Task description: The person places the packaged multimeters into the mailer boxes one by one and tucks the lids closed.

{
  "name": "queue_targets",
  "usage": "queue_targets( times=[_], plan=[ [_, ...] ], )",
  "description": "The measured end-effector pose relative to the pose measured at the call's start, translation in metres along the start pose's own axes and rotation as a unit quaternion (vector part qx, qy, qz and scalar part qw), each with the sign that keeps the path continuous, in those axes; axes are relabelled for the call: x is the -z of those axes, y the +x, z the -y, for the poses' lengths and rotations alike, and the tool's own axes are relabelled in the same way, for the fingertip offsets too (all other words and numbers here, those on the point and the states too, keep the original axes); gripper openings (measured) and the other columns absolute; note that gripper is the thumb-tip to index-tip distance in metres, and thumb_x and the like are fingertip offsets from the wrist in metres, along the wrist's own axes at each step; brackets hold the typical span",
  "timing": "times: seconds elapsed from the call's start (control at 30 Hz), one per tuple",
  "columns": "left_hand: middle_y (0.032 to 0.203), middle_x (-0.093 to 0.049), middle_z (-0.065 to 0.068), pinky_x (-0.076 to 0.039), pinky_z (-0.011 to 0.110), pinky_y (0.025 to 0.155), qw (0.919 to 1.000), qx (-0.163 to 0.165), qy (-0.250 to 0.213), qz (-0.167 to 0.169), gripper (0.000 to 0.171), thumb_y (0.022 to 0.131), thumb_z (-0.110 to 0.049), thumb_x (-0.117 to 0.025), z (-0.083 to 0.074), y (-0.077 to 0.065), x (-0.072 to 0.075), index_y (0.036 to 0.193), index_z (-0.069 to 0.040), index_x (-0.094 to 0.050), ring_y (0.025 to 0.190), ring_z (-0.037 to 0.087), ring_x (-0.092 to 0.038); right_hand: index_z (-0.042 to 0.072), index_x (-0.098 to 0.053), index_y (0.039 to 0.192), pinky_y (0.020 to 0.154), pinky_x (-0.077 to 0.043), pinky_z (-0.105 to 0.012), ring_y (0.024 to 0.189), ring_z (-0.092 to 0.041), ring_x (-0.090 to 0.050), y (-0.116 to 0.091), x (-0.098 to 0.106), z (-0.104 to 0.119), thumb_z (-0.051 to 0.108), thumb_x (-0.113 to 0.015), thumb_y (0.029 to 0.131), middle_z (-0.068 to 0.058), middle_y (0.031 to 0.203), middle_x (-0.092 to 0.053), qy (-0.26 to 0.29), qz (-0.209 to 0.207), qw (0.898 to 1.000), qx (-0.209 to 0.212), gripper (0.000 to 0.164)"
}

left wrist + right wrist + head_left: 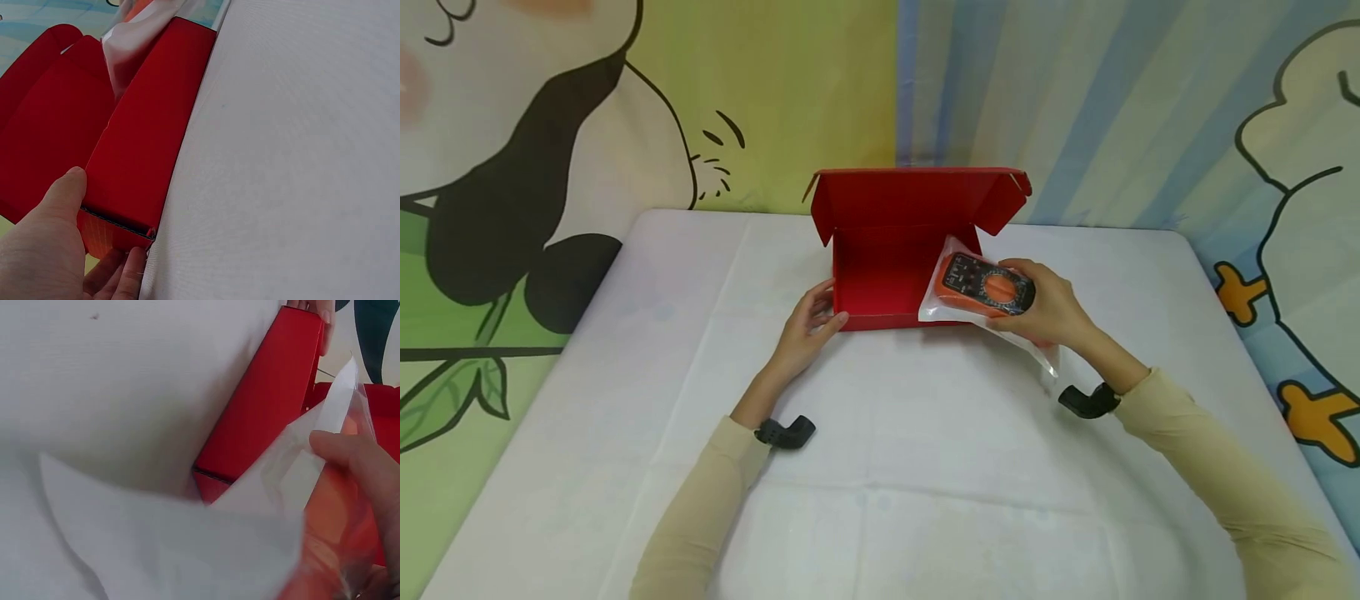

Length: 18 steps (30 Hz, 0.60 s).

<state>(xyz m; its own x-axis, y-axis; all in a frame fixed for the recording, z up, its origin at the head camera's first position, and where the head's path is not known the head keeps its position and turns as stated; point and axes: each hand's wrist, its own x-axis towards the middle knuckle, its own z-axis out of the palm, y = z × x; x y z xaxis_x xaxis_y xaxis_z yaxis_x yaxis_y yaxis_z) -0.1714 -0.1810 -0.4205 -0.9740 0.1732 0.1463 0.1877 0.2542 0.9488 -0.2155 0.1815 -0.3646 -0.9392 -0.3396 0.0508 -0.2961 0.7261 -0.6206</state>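
A red cardboard box [880, 271] stands on the white table with its lid raised at the back. My left hand [808, 329] grips the box's front left corner, thumb on the front rim and fingers round the side, as the left wrist view [47, 244] also has it. In my right hand [1052, 304] is an orange and black multimeter [985, 285] inside a clear plastic bag [951, 310]. The bagged meter is tilted over the box's right front, hiding that corner in the head view. In the right wrist view my thumb presses the bag, whose loose end hangs toward the camera.
The white-covered table [880, 467] spreads in front of the box. Behind it hangs a cartoon-printed cloth [790, 100]. The lid's side flaps [1003, 212] stick out toward the front. Both wrists wear black camera mounts [786, 432].
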Motion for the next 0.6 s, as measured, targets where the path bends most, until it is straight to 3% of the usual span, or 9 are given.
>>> queue_targets(
  times=[0.27,0.6],
  plan=[
    [0.143,-0.04,0.03,-0.043,0.052,0.104,1.0,0.0,0.005,-0.002,0.062,0.094,-0.008,-0.064,0.0,0.0,-0.002,0.147,0.002,-0.033,0.133,0.041,-0.043,0.002,-0.046,0.139,0.093,-0.048,-0.055,0.113,-0.035,-0.049,0.011,0.0,0.009,0.023,-0.087,0.073,-0.019,0.13,-0.054,0.006,0.021,1.0,-0.011,0.081],
    [0.142,-0.041,0.029,-0.043,0.053,0.103,1.0,-0.004,0.007,-0.003,0.061,0.094,-0.007,-0.063,0.0,0.0,-0.002,0.147,0.002,-0.033,0.132,0.042,-0.044,0.002,-0.047,0.14,0.093,-0.048,-0.055,0.113,-0.035,-0.051,0.029,0.003,0.018,0.031,-0.087,0.072,-0.019,0.131,-0.055,-0.025,0.049,0.998,-0.003,0.085]
  ],
)
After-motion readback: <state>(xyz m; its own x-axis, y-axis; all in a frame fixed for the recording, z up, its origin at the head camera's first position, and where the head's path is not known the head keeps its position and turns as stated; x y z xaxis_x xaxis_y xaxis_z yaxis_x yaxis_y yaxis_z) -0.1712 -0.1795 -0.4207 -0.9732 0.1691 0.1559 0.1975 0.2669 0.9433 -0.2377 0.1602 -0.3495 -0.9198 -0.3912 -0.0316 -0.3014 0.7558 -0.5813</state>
